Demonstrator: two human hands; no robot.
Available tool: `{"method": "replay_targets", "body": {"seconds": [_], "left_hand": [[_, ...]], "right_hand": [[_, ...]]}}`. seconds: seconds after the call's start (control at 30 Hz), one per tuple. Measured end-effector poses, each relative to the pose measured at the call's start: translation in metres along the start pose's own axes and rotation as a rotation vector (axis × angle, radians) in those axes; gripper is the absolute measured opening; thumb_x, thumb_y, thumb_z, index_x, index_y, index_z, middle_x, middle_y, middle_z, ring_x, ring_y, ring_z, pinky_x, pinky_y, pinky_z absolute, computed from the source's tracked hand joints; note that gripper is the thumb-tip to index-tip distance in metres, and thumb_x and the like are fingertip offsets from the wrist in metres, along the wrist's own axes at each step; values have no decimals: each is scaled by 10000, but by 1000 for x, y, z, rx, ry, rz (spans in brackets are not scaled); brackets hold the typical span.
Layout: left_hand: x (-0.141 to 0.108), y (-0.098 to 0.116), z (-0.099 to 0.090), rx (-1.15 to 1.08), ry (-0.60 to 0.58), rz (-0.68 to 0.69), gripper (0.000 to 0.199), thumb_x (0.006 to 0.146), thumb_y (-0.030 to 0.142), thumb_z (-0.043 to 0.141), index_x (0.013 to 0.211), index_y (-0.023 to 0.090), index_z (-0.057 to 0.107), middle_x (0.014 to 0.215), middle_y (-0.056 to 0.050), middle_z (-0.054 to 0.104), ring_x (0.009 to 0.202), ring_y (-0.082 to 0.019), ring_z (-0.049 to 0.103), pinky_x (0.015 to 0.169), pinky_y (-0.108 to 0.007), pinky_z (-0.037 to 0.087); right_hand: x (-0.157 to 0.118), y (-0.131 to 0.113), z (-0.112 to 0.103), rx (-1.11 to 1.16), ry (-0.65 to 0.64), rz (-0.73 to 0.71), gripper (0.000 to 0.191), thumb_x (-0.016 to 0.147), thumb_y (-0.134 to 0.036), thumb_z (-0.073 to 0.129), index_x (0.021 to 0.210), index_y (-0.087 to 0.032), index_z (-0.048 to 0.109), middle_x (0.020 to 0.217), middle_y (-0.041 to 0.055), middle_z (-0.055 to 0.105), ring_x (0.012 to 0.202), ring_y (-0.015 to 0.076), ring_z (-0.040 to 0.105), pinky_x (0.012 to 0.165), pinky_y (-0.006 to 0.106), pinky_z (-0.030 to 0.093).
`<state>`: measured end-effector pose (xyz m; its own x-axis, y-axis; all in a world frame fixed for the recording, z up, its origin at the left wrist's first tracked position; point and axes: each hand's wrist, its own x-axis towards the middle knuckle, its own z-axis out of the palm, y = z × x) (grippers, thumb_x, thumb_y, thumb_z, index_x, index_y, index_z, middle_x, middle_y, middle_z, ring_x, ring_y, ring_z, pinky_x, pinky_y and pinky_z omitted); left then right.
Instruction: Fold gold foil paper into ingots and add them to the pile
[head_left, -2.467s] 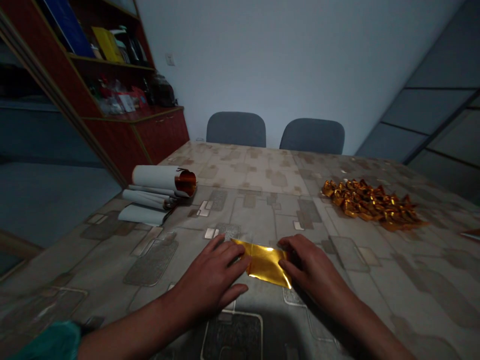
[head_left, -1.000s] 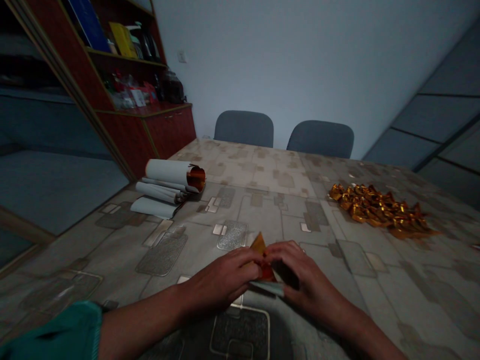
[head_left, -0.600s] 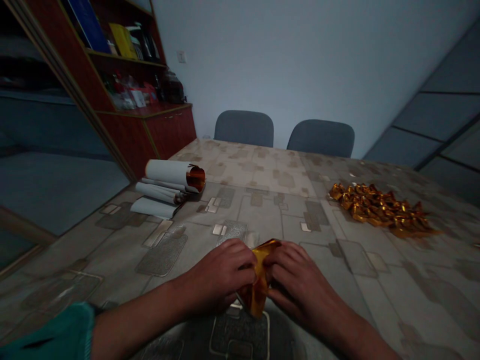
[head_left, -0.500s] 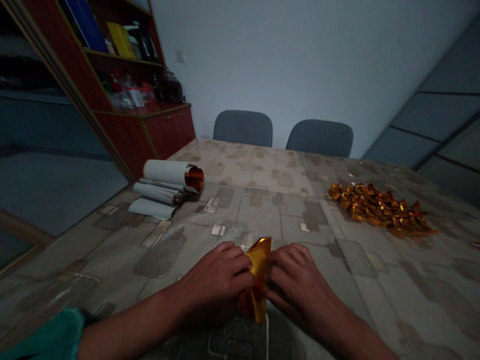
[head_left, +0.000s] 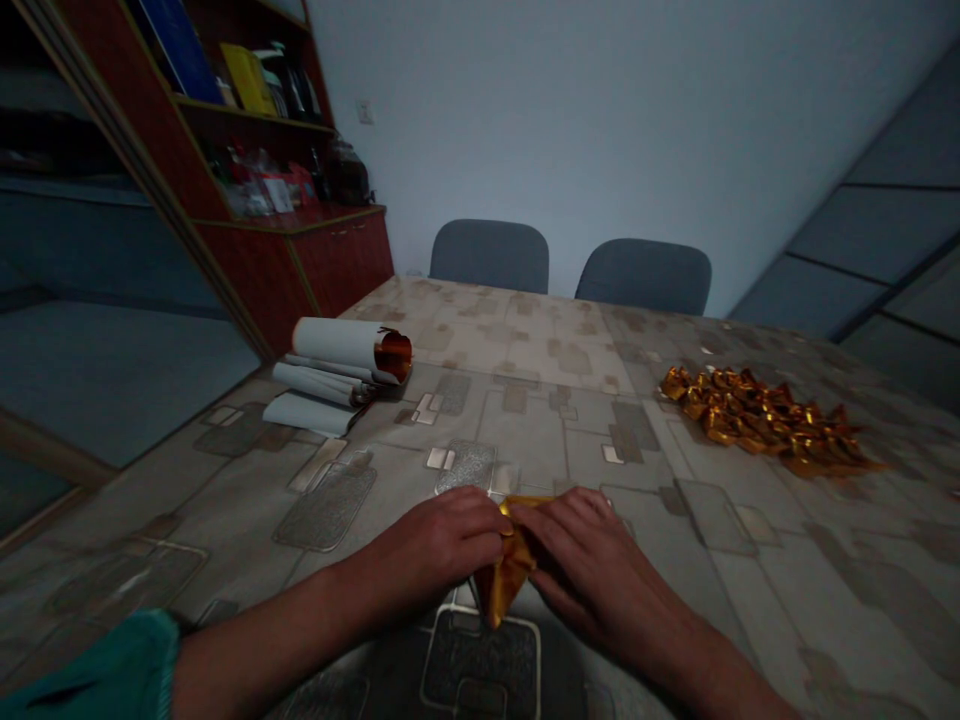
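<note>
Between my hands, near the table's front edge, is a piece of gold foil paper, partly folded, with a pointed lower end. My left hand grips its left side with fingers closed. From the right, my right hand pinches the foil, its fingers lying over the upper part. Parts of the foil are hidden under the fingers. Several folded gold foil pieces stand in rows at the right of the table. A stack of rolled paper, white outside and gold inside, lies at the left.
The table has a patterned cover. Two grey chairs stand behind its far edge, against a pale wall. A red-brown cabinet with bottles and bags on it is at the back left.
The gold foil has gone from a tall, upright shape to a lower, more folded one. My right hand's fingers have moved left over it. The view has shifted slightly.
</note>
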<state>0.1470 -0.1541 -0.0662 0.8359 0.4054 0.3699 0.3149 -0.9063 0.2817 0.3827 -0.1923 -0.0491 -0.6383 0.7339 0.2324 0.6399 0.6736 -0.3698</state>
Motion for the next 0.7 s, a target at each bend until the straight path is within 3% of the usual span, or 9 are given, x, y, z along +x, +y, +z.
{"method": "replay_targets", "body": {"seconds": [0.2, 0.33, 0.57, 0.7], "left_hand": [[1, 12, -6, 284, 78, -3, 249, 1003, 127, 460, 826, 187, 626, 796, -13, 655, 738, -176, 538, 702, -330, 387], [-6, 20, -3, 349, 99, -45, 259, 943, 86, 456, 741, 188, 583, 717, -6, 608, 656, -173, 487, 610, -322, 331], [-15, 26, 3, 188, 127, -252, 219, 977, 161, 459, 808, 193, 593, 750, -2, 639, 671, -167, 560, 632, -289, 388], [-15, 24, 1, 87, 122, -405, 130, 979, 236, 518, 868, 198, 574, 744, 16, 652, 658, -159, 590, 632, -265, 411]], "right_hand": [[3, 2, 7, -66, -20, 16, 148, 955, -158, 595, 1088, -182, 656, 1013, 65, 690, 934, 239, 597, 849, 398, 496], [0, 8, 7, -130, 3, 2, 118, 938, -115, 589, 982, -185, 674, 958, 62, 690, 896, 239, 591, 805, 384, 489], [-3, -3, 11, -67, 19, 81, 29, 912, -167, 660, 899, -193, 661, 960, 65, 674, 920, 257, 581, 807, 398, 483], [2, -8, 20, 14, 143, 153, 100, 874, -129, 695, 827, -200, 641, 884, 44, 667, 863, 235, 589, 777, 373, 476]]}}
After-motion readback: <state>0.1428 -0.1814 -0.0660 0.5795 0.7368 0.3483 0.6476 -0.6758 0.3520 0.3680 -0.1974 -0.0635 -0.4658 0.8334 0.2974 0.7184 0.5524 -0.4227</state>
